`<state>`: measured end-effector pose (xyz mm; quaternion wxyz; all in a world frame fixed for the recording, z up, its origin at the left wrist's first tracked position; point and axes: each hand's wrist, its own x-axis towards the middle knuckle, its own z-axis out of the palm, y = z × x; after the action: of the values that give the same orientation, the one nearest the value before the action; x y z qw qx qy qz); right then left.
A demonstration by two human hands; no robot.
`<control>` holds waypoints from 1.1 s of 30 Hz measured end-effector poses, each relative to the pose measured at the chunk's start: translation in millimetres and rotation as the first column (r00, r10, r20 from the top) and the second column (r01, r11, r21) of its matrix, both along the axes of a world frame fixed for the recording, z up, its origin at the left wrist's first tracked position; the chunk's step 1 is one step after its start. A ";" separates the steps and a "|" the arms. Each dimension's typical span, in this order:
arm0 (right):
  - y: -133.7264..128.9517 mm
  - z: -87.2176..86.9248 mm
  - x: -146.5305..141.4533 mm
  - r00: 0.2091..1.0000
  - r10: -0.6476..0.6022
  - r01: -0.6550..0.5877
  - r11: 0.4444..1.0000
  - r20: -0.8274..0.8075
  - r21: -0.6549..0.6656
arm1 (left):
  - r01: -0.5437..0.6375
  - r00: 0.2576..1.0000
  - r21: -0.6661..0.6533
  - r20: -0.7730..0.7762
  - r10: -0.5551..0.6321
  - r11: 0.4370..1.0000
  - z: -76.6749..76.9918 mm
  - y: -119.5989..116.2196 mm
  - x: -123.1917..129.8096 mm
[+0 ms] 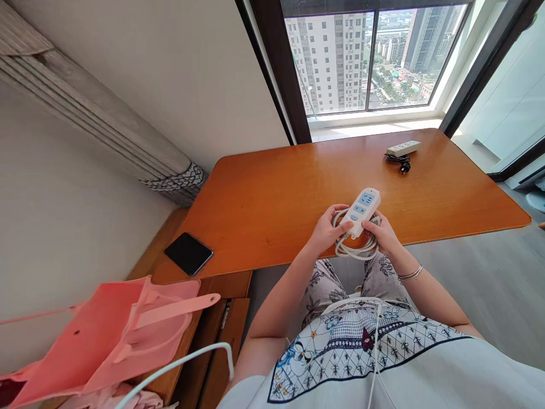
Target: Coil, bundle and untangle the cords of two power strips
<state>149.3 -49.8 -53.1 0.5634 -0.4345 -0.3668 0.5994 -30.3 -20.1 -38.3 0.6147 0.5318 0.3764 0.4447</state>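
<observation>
A white power strip [360, 211] with pale blue socket panels is held up over the near edge of the table, tilted toward the upper right. Its white cord [356, 253] hangs in a coiled bundle beneath it. My left hand [331, 228] grips the lower left side of the strip, thumb on top, with cord loops by the fingers. On the other side, my right hand [382, 232] has its thumb against the strip's lower right edge and fingers around the coil. Part of the cord is hidden behind the strip.
Toward the table's [272, 193] far right lies another white power strip [403, 148] with a black cord and plug [404, 167]. A black tablet or phone [188, 253] rests at the left corner. A pink bag [128, 335] stands lower left, near a curtain [128, 147].
</observation>
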 end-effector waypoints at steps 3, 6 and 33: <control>0.9 0.1 -0.2 1.000 -0.003 0.003 1.000 -0.031 -0.006 | 0.034 0.998 -0.019 0.062 -0.032 0.999 -6.2 -0.6 -4.1; 2.2 -1.9 1.0 0.996 -0.042 0.043 0.999 -0.074 0.012 | 0.100 0.982 -0.056 0.169 -0.090 0.993 -12.1 -6.0 -6.5; 4.7 -5.0 7.3 0.945 0.212 -0.202 0.977 -0.250 0.066 | 0.345 0.835 -0.331 0.535 -0.126 0.878 -10.1 -5.7 -8.5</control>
<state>156.6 -45.1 -58.1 0.5483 -0.3015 -0.3463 0.6990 -38.8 -25.7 -48.4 0.8401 0.2992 0.2204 0.3952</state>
